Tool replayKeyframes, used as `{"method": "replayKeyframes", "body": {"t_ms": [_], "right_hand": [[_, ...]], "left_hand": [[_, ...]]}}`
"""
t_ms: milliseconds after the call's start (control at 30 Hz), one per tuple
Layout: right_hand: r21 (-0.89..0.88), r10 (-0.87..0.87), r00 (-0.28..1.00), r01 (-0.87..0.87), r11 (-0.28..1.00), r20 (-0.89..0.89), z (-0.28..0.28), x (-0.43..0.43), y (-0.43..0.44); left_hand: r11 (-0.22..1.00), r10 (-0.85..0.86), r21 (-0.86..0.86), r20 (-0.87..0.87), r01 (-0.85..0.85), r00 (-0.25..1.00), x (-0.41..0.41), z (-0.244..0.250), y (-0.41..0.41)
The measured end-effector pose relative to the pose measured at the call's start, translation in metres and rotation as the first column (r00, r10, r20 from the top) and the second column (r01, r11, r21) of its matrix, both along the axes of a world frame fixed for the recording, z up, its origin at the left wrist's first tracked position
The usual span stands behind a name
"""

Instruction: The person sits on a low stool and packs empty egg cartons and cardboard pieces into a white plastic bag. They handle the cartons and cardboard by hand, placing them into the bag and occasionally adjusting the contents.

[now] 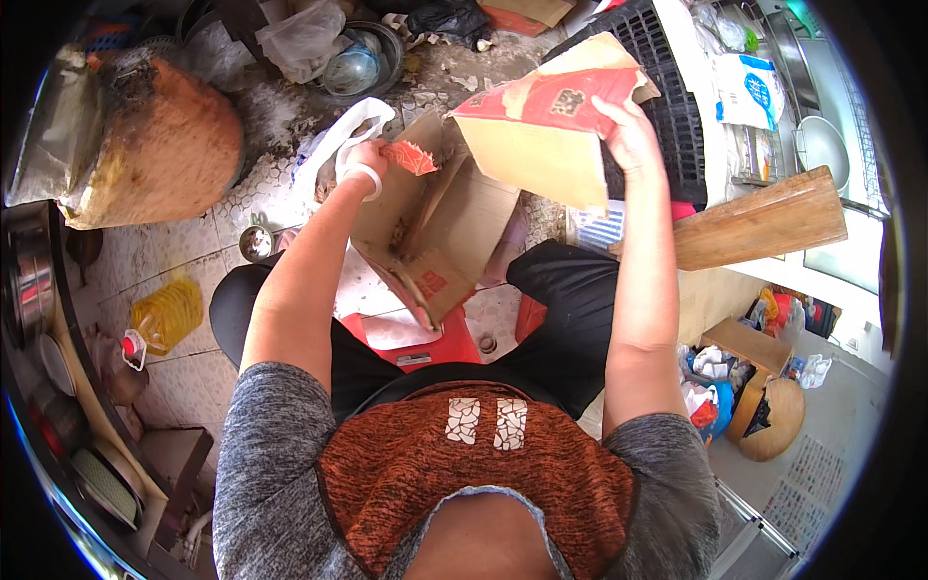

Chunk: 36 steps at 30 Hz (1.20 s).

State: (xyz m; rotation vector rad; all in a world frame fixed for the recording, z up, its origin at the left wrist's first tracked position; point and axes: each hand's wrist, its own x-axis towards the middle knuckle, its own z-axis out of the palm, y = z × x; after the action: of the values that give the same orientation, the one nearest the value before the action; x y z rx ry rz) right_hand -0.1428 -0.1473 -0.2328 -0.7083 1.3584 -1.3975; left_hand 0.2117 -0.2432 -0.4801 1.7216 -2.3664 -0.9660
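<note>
My right hand [631, 138] grips the edge of a large torn cardboard piece [540, 156], red-printed above and bare tan below, raised over the floor. My left hand [365, 158] is closed on a small crumpled red-printed scrap [412, 157], its torn edge pointing right. A white bangle [368, 176] circles that wrist. Just beyond the left hand lies a white plastic bag [362, 116]; whether the fingers also touch it I cannot tell. Below both hands, between my knees, a brown cardboard box [471, 210] sits tilted, with its inside showing.
A bottle of yellow oil [167, 317], a small bowl [256, 243] and a large orange-brown container [167, 138] stand left. Ahead is a metal basin [388, 54]. Rightward are a black plastic crate [670, 116], a wooden board [761, 221] and a white wok-shaped bowl [823, 152].
</note>
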Motion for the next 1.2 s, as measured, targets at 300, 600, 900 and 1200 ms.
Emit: {"method": "replayKeyframes", "body": {"t_ms": [300,600,900,1200], "right_hand": [[0.484,-0.023,0.969,0.143,0.863,-0.245,-0.128,-0.051,0.076],[0.734,0.173,0.912,0.176,0.657,-0.373,-0.205,0.029,0.116],[0.774,0.981,0.168,-0.608,0.179,-0.095,-0.102,0.130,0.047],[0.837,0.834,-0.065,-0.052,0.545,-0.548,-0.135,0.137,-0.082]], "left_hand": [[0.951,0.299,0.099,-0.072,-0.292,0.951,0.024,-0.027,-0.003],[0.955,0.296,0.083,-0.195,-0.285,0.935,0.024,-0.022,0.007],[0.988,0.157,0.027,-0.218,-0.155,0.963,0.019,0.004,0.023],[0.994,0.088,0.079,-0.242,-0.071,0.966,0.015,0.012,0.042]]}}
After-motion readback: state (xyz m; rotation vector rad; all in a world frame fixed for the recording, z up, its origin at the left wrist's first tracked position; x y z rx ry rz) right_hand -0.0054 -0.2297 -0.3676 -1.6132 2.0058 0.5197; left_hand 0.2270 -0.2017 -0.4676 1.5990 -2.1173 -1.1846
